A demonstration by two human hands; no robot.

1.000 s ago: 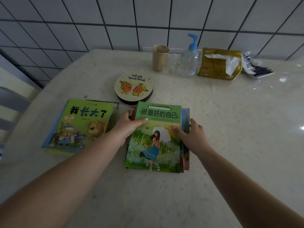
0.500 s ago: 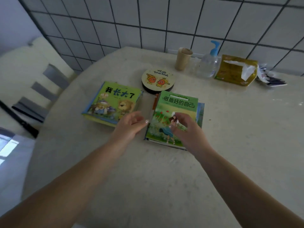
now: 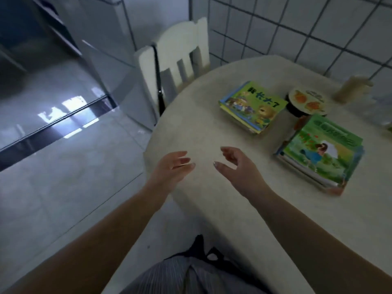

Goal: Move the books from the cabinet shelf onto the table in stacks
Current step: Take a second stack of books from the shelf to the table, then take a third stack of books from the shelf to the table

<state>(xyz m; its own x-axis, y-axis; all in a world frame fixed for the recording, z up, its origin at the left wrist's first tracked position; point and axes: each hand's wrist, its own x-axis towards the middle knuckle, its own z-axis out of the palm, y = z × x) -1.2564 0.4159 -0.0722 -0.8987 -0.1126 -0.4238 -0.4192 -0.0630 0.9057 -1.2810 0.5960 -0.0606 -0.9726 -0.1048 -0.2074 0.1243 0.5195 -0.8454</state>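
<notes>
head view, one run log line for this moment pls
left hand: open, empty | right hand: open, empty | book stacks: two on table

Both forearms are bare to the lower edge of the frame, with no sleeves, watch or rings showing. The left hand [image 3: 171, 168] and right hand [image 3: 237, 168] have pale, glossy fingernails. At bottom centre sits grey striped fabric [image 3: 180, 274] with a dark piece [image 3: 203, 249] above it.

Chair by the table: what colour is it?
White, or off-white in this dim light; the chair shows in the head view.
</notes>
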